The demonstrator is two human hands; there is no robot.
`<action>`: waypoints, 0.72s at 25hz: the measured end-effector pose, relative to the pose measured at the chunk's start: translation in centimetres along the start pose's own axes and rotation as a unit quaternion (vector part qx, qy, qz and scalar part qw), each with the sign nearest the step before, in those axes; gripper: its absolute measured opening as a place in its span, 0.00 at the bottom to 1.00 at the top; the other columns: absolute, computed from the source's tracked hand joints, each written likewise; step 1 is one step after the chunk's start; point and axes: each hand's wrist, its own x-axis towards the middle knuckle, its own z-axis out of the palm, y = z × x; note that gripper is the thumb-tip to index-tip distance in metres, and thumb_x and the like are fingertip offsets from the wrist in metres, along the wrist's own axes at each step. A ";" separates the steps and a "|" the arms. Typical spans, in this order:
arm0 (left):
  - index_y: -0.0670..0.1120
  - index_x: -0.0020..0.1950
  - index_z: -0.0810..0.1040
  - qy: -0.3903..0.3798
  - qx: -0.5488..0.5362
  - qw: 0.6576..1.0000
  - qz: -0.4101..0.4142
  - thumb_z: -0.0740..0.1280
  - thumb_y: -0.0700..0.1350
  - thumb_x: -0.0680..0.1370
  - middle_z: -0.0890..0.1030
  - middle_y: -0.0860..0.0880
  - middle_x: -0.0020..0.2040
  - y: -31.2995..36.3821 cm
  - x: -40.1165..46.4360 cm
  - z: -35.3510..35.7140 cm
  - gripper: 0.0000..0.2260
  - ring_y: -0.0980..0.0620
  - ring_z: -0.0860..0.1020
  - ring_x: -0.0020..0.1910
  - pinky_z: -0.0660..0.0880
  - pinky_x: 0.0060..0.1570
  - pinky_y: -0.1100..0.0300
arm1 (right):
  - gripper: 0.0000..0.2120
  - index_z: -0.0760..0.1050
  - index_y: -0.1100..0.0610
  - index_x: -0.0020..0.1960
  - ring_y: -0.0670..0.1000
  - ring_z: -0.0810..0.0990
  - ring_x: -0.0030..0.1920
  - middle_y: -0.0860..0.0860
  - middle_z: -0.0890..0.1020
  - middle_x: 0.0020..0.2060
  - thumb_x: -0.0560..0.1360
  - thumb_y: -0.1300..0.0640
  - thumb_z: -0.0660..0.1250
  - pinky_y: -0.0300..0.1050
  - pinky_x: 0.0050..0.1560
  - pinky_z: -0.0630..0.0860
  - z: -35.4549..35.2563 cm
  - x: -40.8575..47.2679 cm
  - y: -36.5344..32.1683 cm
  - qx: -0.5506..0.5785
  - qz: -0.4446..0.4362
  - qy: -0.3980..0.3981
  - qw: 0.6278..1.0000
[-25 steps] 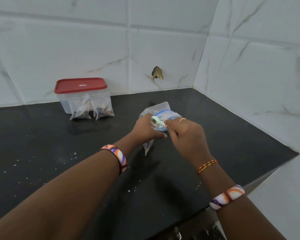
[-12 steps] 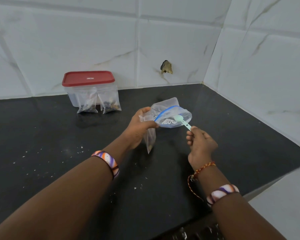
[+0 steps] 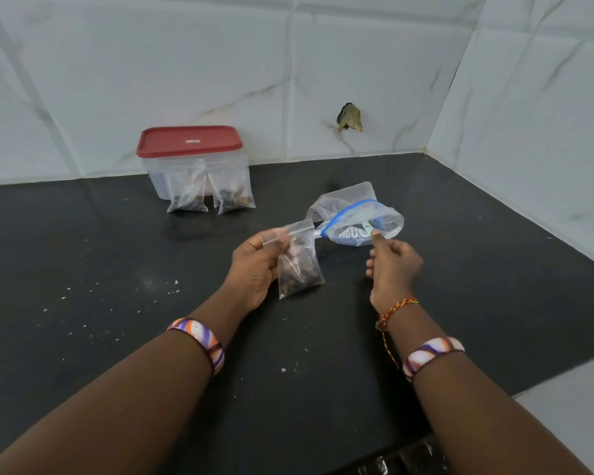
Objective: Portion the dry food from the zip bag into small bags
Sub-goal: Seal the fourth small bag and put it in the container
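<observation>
Two small clear filled bags (image 3: 210, 190) lean on the far red-lidded plastic box (image 3: 189, 156), left hand (image 3: 254, 269) pinches a third small bag (image 3: 299, 269), right hand (image 3: 393, 265) pinches the pale green scoop (image 3: 367, 227) in the big clear blue-zip bag (image 3: 360, 222), so more scooping seems left

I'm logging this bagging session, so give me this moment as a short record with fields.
left hand: holds small bag of dark dry food by its top
right hand: pinches green scoop, its bowl inside the zip bag
zip bag: blue-rimmed mouth open, lying on black counter
filled bags: two, leaning against red-lidded container
counter: scattered crumbs
</observation>
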 end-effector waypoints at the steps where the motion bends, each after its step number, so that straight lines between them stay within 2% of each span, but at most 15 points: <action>1: 0.40 0.47 0.78 -0.006 -0.001 1.000 0.006 0.64 0.33 0.76 0.84 0.46 0.36 -0.2 -0.1 -0.1 0.05 0.53 0.84 0.34 0.82 0.39 0.55 | 0.08 0.74 0.56 0.38 0.45 0.72 0.27 0.50 0.76 0.29 0.72 0.54 0.71 0.34 0.23 0.70 0.4 -1.0 0.4 -0.019 -0.036 -0.028 0.999; 4: 0.38 0.48 0.77 -0.021 0.003 1.000 0.018 0.65 0.33 0.75 0.84 0.46 0.37 -0.5 -0.2 -0.3 0.04 0.53 0.84 0.35 0.82 0.40 0.56 | 0.05 0.78 0.56 0.42 0.44 0.79 0.35 0.49 0.81 0.35 0.70 0.56 0.73 0.37 0.37 0.77 2.1 -4.1 1.5 -0.053 -0.084 -0.182 0.978; 7: 0.40 0.45 0.77 -0.024 0.006 0.999 0.039 0.64 0.36 0.76 0.84 0.47 0.36 -0.7 -0.4 -0.6 0.03 0.53 0.83 0.34 0.82 0.37 0.58 | 0.09 0.79 0.60 0.48 0.49 0.82 0.40 0.54 0.84 0.39 0.68 0.63 0.74 0.43 0.42 0.81 3.0 -5.0 2.2 -0.057 -0.092 -0.279 0.954; 12: 0.40 0.42 0.77 -0.020 -0.026 0.998 0.060 0.64 0.34 0.76 0.83 0.49 0.33 -0.7 -0.1 -1.0 0.05 0.54 0.82 0.33 0.81 0.37 0.60 | 0.06 0.80 0.58 0.46 0.54 0.83 0.44 0.58 0.84 0.42 0.70 0.62 0.72 0.49 0.46 0.81 2.9 -4.8 2.4 -0.053 -0.092 -0.317 0.942; 14: 0.39 0.46 0.78 -0.051 0.008 0.997 0.058 0.65 0.33 0.75 0.84 0.48 0.35 -0.7 -0.3 -1.1 0.04 0.54 0.83 0.34 0.81 0.39 0.59 | 0.01 0.80 0.58 0.43 0.54 0.81 0.42 0.57 0.83 0.39 0.72 0.62 0.70 0.51 0.47 0.80 3.0 -4.7 2.3 -0.017 -0.074 -0.306 0.949; 18: 0.40 0.46 0.79 -0.073 0.036 0.995 0.051 0.65 0.33 0.75 0.85 0.48 0.36 -0.7 -0.3 -1.1 0.05 0.54 0.83 0.35 0.82 0.38 0.60 | 0.04 0.79 0.58 0.40 0.53 0.80 0.39 0.55 0.80 0.33 0.73 0.63 0.69 0.50 0.45 0.80 2.9 -4.5 2.4 -0.010 -0.079 -0.291 0.953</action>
